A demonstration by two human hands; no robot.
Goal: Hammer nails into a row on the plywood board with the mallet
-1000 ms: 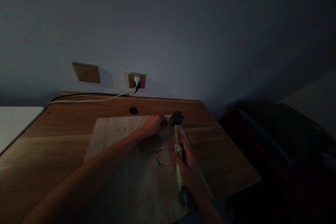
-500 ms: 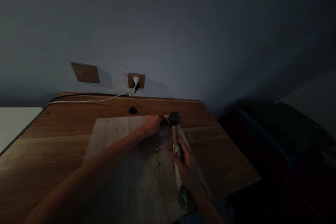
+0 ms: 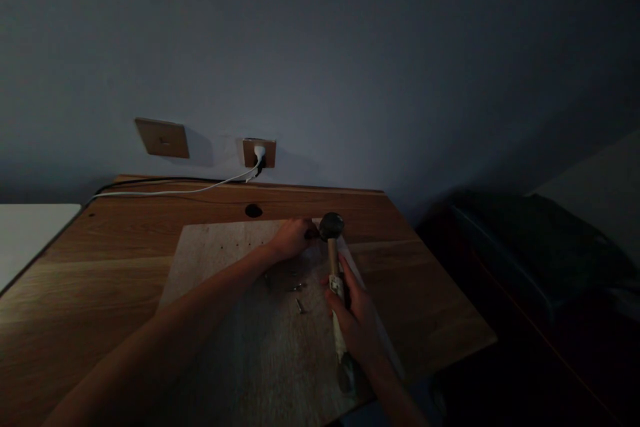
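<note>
1. No text, label, brand, number or sign can be read anywhere; the light is very dim.
2. Hammer (image 3: 333, 259): nothing legible on its head or handle.
3. Board (image 3: 220, 267): nothing legible on its face.
4. Wall plates (image 3: 162, 138): too dark to show any marking.

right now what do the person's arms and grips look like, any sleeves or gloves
The left forearm and right forearm are bare, with no sleeves in view. The left grip and right grip are bare hands without gloves. No ring, watch or band shows, though the light is dim.
</note>
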